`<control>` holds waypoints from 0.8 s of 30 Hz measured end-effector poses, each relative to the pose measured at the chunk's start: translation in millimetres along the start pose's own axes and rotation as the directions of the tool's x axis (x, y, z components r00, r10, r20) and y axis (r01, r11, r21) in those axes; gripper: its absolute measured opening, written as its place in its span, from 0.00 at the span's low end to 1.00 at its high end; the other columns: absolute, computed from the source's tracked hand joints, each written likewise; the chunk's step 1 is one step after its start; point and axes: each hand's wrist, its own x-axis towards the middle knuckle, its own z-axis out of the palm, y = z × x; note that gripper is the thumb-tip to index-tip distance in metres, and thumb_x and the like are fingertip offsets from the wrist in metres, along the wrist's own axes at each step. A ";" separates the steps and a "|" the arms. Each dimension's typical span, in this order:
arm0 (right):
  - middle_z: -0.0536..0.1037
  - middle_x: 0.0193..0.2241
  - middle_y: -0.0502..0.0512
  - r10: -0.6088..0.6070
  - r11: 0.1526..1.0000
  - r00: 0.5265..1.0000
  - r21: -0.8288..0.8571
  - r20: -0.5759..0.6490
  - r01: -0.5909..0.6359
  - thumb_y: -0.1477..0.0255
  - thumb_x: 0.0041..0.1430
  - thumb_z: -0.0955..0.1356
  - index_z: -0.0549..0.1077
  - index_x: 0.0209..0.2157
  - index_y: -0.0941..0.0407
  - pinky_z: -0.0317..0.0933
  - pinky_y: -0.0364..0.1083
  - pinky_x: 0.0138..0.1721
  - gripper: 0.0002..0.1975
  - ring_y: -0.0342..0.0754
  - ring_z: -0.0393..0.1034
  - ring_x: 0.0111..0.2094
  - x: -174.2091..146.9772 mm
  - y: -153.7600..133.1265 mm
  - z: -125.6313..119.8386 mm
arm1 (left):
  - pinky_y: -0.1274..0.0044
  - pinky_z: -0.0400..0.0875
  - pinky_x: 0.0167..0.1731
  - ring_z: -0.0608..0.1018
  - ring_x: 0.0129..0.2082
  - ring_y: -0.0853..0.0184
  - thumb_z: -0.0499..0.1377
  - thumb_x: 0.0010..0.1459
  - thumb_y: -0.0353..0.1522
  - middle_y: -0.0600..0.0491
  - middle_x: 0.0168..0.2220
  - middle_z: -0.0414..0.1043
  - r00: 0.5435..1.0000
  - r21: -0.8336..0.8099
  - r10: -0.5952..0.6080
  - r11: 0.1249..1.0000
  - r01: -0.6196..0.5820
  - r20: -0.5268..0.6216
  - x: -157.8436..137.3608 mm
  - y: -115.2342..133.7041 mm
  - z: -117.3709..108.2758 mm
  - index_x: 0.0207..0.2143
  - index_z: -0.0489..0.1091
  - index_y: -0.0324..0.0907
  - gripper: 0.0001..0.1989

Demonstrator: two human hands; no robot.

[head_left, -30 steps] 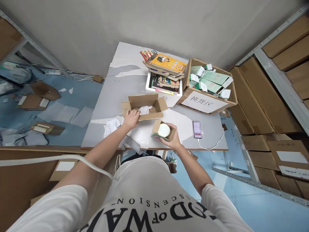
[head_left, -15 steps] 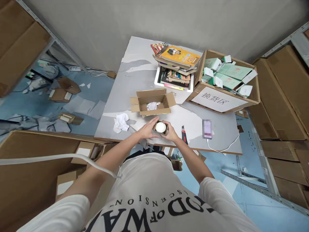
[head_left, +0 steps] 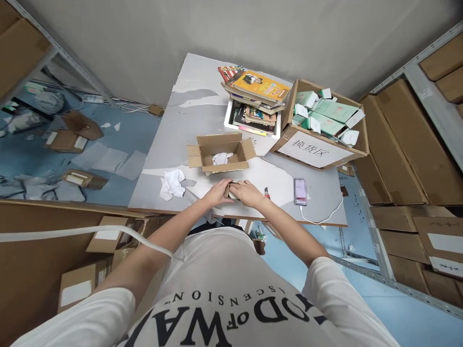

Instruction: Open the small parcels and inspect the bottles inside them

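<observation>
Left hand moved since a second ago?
Yes: left hand is off the open carton, shifted right and toward the front edge of the table, now at the small box.

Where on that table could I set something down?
The broadest bare tabletop lies behind the open carton, left of the stacked books; a smaller patch separates the red tool and the phone. Crowded: back right, where books stand beside the labelled box, and the front, around the left hand and right hand.

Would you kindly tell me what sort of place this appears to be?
It looks like a storeroom or packing area: brown cartons are stacked along metal shelving, an open cardboard box stands on the worktable, and a labelled carton holds green-and-white boxes.
</observation>
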 end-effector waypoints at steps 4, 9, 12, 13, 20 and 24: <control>0.70 0.52 0.63 -0.046 0.992 0.996 -0.110 0.081 0.055 0.81 0.57 0.64 0.64 0.50 0.57 0.58 0.50 0.45 0.18 0.54 0.63 0.51 4.3 1.6 -0.1 | 0.64 0.69 0.49 0.72 0.51 0.53 0.70 0.40 0.39 0.42 0.51 0.66 1.000 -0.017 0.006 1.000 -0.006 0.003 1.4 2.7 0.0 0.56 0.57 0.41 0.41; 0.72 0.48 0.67 -0.037 0.956 0.985 -0.282 0.166 0.084 0.81 0.56 0.65 0.63 0.49 0.61 0.55 0.51 0.42 0.18 0.57 0.64 0.49 12.0 -0.4 -8.0 | 0.64 0.66 0.52 0.71 0.52 0.53 0.69 0.41 0.37 0.40 0.51 0.66 1.000 -0.041 0.015 0.999 -0.015 0.000 3.4 6.7 1.6 0.55 0.58 0.38 0.40; 0.73 0.46 0.67 -0.092 0.936 0.974 -0.317 0.206 0.156 0.81 0.54 0.66 0.63 0.49 0.62 0.53 0.50 0.41 0.19 0.56 0.66 0.46 16.1 -4.3 -22.3 | 0.64 0.67 0.50 0.71 0.51 0.53 0.68 0.42 0.38 0.42 0.50 0.66 1.000 -0.048 -0.005 0.999 0.005 0.005 1.8 7.7 0.9 0.55 0.59 0.39 0.38; 0.73 0.45 0.66 -0.100 0.932 0.973 -0.322 0.210 0.166 0.80 0.53 0.66 0.63 0.48 0.61 0.52 0.50 0.41 0.19 0.56 0.67 0.45 15.9 -6.4 -28.8 | 0.64 0.67 0.50 0.71 0.50 0.53 0.68 0.43 0.38 0.42 0.50 0.66 1.000 -0.049 -0.014 0.999 0.014 0.002 0.8 8.0 0.9 0.54 0.59 0.39 0.37; 0.70 0.44 0.63 -0.117 0.953 0.986 -0.268 0.117 0.145 0.72 0.48 0.70 0.63 0.51 0.59 0.54 0.48 0.38 0.27 0.53 0.67 0.41 -15.3 -23.3 -94.8 | 0.65 0.67 0.48 0.72 0.49 0.51 0.67 0.43 0.39 0.43 0.49 0.67 0.997 -0.014 -0.075 0.997 0.074 -0.032 -2.8 12.3 2.6 0.54 0.61 0.40 0.36; 0.69 0.46 0.62 -0.078 0.986 0.995 -0.154 -0.069 0.067 0.71 0.49 0.70 0.62 0.55 0.54 0.57 0.48 0.38 0.30 0.54 0.66 0.42 -56.4 -20.9 -136.7 | 0.63 0.65 0.50 0.69 0.53 0.49 0.67 0.42 0.43 0.40 0.54 0.64 0.996 -0.024 -0.083 0.996 0.083 -0.033 -2.0 15.6 -0.4 0.59 0.55 0.39 0.44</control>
